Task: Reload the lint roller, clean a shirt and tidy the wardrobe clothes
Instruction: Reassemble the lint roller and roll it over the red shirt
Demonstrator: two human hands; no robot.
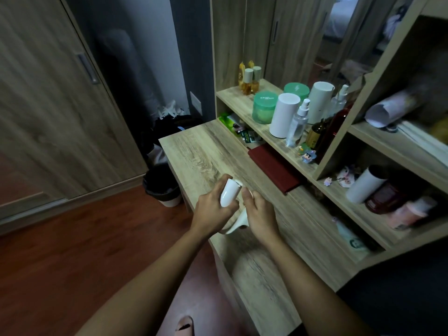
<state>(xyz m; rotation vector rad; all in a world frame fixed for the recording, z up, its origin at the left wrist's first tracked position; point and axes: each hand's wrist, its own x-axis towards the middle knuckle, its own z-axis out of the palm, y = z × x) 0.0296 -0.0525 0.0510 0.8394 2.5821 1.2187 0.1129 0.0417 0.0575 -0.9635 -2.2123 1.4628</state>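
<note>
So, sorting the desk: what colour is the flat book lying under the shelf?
Dark red, seen in the head view.

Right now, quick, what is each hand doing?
Left hand: closed around the white lint roller.
Right hand: closed on the roller's white handle, thumb against the roller.

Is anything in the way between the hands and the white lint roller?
No. Both hands are already on it: the left hand wraps the lint roller, and the right hand touches its other side, above the wooden desk. Nothing visible sits between them.
</note>
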